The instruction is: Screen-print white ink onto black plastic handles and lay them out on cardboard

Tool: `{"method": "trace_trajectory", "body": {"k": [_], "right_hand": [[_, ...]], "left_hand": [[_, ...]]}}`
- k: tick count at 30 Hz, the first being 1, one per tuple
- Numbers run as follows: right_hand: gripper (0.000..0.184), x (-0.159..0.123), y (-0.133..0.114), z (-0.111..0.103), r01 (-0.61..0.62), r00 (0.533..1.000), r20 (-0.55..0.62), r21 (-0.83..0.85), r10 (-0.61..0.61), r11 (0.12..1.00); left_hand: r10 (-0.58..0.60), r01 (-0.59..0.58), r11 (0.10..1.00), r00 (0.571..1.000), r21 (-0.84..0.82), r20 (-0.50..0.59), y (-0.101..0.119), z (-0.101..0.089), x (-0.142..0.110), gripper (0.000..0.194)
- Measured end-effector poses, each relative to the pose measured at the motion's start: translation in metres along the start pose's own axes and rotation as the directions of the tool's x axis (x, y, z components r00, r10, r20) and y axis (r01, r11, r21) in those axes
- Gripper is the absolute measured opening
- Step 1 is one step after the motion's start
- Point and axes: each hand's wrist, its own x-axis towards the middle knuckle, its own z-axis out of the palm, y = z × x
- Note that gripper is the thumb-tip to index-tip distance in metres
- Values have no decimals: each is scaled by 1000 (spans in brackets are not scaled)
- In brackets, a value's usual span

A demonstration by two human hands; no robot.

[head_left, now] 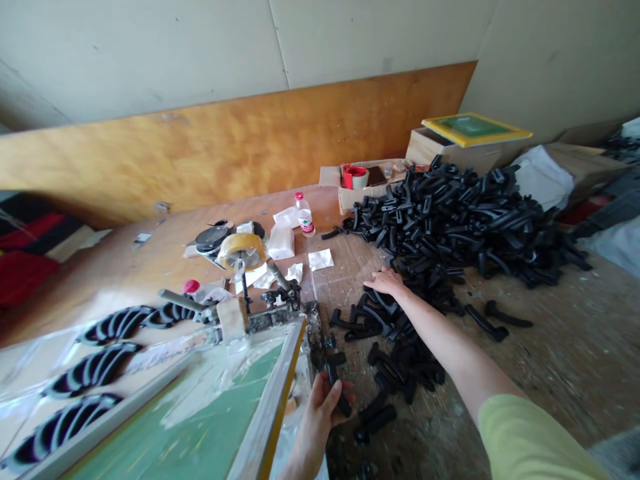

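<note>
My left hand, low in the middle beside the frame, is closed around a black plastic handle with a T-shaped top end. Farther off, my right hand lies over the near edge of loose black handles, its fingers stretched out and apart. Whether its fingertips touch a handle cannot be made out. Behind it rises a large heap of the same black handles. Left of my left hand, a screen-printing frame with green mesh sits tilted in a clamp.
Finished-looking rows of curved black pieces lie at the left. Behind the clamp are a tape roll, a dark-lidded can, white tissues and a red-capped bottle. Cardboard boxes and another yellow-edged screen stand behind the heap.
</note>
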Motion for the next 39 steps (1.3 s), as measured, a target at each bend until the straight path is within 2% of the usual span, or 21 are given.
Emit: {"method": "trace_trajectory", "body": {"k": [5, 9, 11, 13, 15, 17, 18, 19, 20, 22, 24, 25, 26, 27, 28, 30, 32, 34, 37, 39], "right_hand": [[54, -60, 2, 26, 155, 988, -13, -48, -156, 987], [47, -109, 3, 36, 254, 966, 53, -51, -251, 966], [39, -129, 4, 35, 275, 961, 38, -38, -274, 961], [28, -144, 7, 29, 295, 953, -71, -31, -296, 955], [18, -157, 11, 19, 306, 923, -249, 12, -293, 952], [14, -168, 16, 7, 287, 892, -405, 165, -200, 944], [15, -174, 16, 2, 272, 889, -441, 293, -123, 917], [18, -181, 16, -2, 265, 892, -450, 443, -43, 856], [24, -188, 13, -5, 273, 898, -440, 596, 23, 755], [37, -204, -1, -6, 320, 917, -393, 832, 74, 454], [46, -220, -23, -2, 334, 940, -340, 930, 14, 151], [45, -226, -38, 2, 308, 951, -306, 950, -45, 47], [41, -232, -53, 8, 269, 956, -268, 963, -115, -13], [36, -236, -70, 13, 234, 954, -236, 972, -184, -30], [33, -239, -87, 20, 219, 945, -215, 976, -245, -10], [29, -241, -122, 33, 266, 916, -214, 958, -340, 112], [23, -239, -155, 47, 385, 870, -245, 879, -428, 281], [15, -235, -184, 61, 524, 810, -288, 746, -511, 411], [10, -231, -214, 81, 707, 696, -384, 511, -606, 489], [11, -232, -224, 92, 770, 638, -447, 380, -627, 513]], "left_hand": [[7, -7, 1000, 999, 8, 38, 3, 26, 15, 48], [4, -4, 1000, 1000, 13, 26, -3, 33, 19, 42], [21, -22, 1000, 999, 12, 44, -5, 33, 19, 44], [50, -53, 998, 996, 40, 72, -6, 32, 18, 49], [95, -105, 988, 991, 116, 92, -5, 29, 15, 55], [145, -162, 960, 985, 229, 93, -4, 23, 9, 56], [166, -187, 942, 981, 279, 99, -3, 19, 4, 55], [181, -207, 928, 977, 311, 110, -3, 15, -2, 55], [188, -219, 922, 974, 321, 125, -3, 9, -9, 54], [191, -226, 931, 971, 286, 147, -3, -4, -27, 54], [194, -220, 948, 972, 229, 131, -5, -22, -47, 56], [198, -217, 954, 974, 206, 108, -7, -32, -58, 57], [202, -213, 959, 976, 187, 78, -8, -43, -69, 57], [205, -210, 963, 978, 167, 43, -10, -56, -80, 57], [209, -207, 967, 978, 145, 4, -13, -69, -90, 56], [215, -207, 974, 973, 98, -84, -18, -96, -111, 56], [226, -220, 974, 958, 54, -176, -24, -123, -130, 56], [243, -245, 969, 936, 21, -256, -29, -148, -146, 55], [265, -287, 958, 894, -8, -361, -33, -183, -162, 55], [274, -305, 952, 876, -14, -397, -31, -204, -167, 57]]}}
